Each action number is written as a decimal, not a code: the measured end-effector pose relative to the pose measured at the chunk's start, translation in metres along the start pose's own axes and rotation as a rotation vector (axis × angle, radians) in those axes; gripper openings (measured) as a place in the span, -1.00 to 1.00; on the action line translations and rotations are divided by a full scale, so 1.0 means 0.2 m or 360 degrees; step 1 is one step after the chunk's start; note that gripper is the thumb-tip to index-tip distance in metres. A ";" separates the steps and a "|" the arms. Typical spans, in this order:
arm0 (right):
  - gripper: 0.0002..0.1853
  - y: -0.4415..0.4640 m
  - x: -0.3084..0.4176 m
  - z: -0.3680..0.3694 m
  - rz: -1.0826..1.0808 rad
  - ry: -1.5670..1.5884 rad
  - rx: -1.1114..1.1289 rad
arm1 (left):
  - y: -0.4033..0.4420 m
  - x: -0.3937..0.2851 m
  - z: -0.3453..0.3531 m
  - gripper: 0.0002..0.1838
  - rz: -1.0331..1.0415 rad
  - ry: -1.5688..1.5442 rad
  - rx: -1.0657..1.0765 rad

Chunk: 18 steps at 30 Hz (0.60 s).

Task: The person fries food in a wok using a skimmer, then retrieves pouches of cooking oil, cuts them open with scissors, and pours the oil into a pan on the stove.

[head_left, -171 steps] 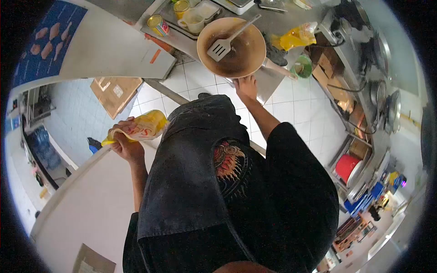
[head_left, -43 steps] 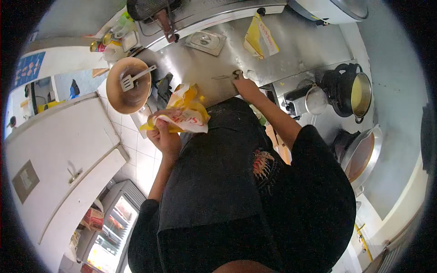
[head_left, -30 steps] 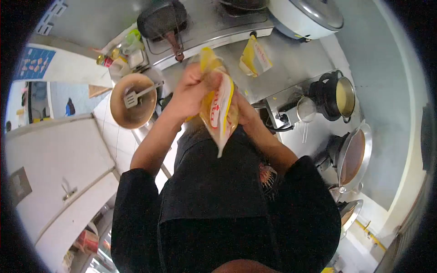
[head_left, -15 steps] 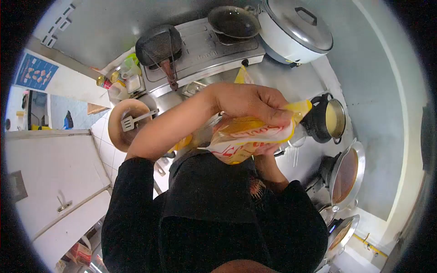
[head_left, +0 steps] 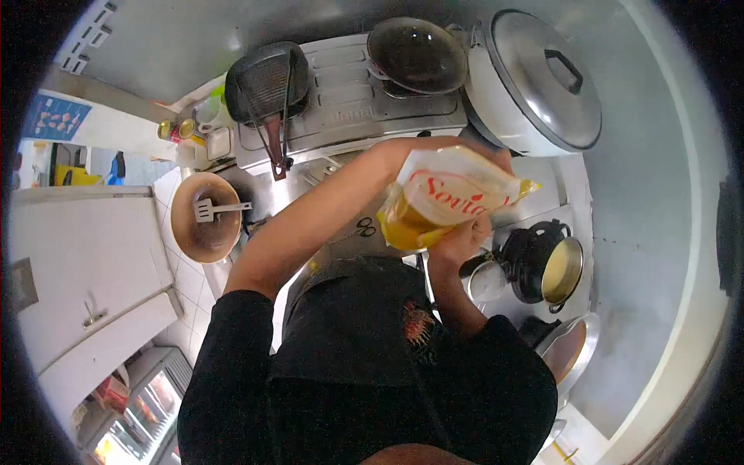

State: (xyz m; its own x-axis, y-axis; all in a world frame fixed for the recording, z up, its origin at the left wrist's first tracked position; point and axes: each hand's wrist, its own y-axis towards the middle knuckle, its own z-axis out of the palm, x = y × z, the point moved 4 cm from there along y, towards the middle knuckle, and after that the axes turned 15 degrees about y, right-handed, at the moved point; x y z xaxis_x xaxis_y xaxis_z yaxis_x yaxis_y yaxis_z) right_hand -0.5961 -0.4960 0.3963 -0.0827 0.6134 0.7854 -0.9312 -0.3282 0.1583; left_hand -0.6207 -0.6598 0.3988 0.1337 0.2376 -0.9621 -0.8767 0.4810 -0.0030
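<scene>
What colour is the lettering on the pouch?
Red lettering on the pouch, best seen in the head view.

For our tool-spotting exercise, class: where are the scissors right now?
In the head view, the scissors lie near the centre on the steel counter, between the left forearm and the Sovia pouch.

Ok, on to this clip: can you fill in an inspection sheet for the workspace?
Surface: stainless-steel counter; scissors lie on it, only the handle loops clear.
Job's things: Sovia pouch, raised and tilted, with yellow contents.
Clutter: slotted spatula in tan pan; ridged grill pan and round frying pan on stove.
Hands: left hand grips pouch's upper edge, partly hidden; right hand at its lower side.
Cables: nothing seen.
Surroundings: large white lidded cooker, grey wall.
</scene>
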 end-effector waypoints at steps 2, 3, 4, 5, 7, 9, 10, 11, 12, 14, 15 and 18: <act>-0.66 0.14 0.00 0.05 -0.0069 -0.0194 -0.0123 | -0.01 -0.03 -0.07 -0.48 0.0004 -0.0339 -0.0408; -0.57 0.21 -0.01 0.04 -0.0264 -0.0447 -0.0142 | -0.02 -0.19 -0.04 -0.40 0.0061 -0.0453 -0.0621; -0.57 0.27 -0.02 0.03 -0.0269 -0.0404 -0.0186 | -0.05 -0.17 -0.09 -0.37 0.0053 -0.0364 -0.0801; -0.58 0.34 -0.02 0.04 -0.0278 -0.0361 -0.0228 | -0.10 -0.13 -0.15 -0.35 0.0047 -0.0270 -0.0978; -0.58 0.49 0.00 0.09 -0.0325 -0.0392 -0.0296 | -0.14 0.01 -0.21 -0.26 -0.0016 -0.0017 -0.1095; -0.58 0.66 0.03 0.16 -0.0397 -0.0549 -0.0339 | -0.05 0.06 -0.16 -0.23 0.0037 0.0407 -0.1132; -0.57 0.73 0.01 0.14 -0.0386 -0.0661 -0.0306 | 0.02 0.08 -0.13 -0.21 0.0071 0.0613 -0.1155; -0.55 0.81 -0.01 0.10 -0.0380 -0.0770 -0.0266 | 0.10 0.16 -0.15 -0.19 -0.0049 0.0599 -0.1217; -0.54 0.88 -0.04 0.07 -0.0379 -0.0875 -0.0223 | 0.19 0.24 -0.19 -0.18 -0.0166 0.0587 -0.1279; -0.55 0.99 -0.08 0.05 -0.0329 -0.1131 -0.0135 | 0.33 0.41 -0.28 -0.16 -0.0209 0.0494 -0.1411; -0.55 1.04 -0.10 0.04 -0.0300 -0.1255 -0.0088 | 0.36 0.42 -0.33 -0.15 -0.0133 0.0419 -0.1484; -0.59 1.19 -0.17 0.04 -0.0327 -0.1765 0.0175 | 0.34 0.34 -0.30 -0.11 -0.0102 0.0065 -0.1406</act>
State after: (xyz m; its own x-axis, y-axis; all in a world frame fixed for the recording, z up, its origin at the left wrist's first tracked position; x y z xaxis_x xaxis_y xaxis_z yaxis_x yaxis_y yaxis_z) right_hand -0.8121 -0.6012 0.4116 0.4792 -0.2944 0.8268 -0.8502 -0.3897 0.3540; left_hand -0.6984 -0.6612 0.3173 0.1933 0.1941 -0.9618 -0.9068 -0.3390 -0.2506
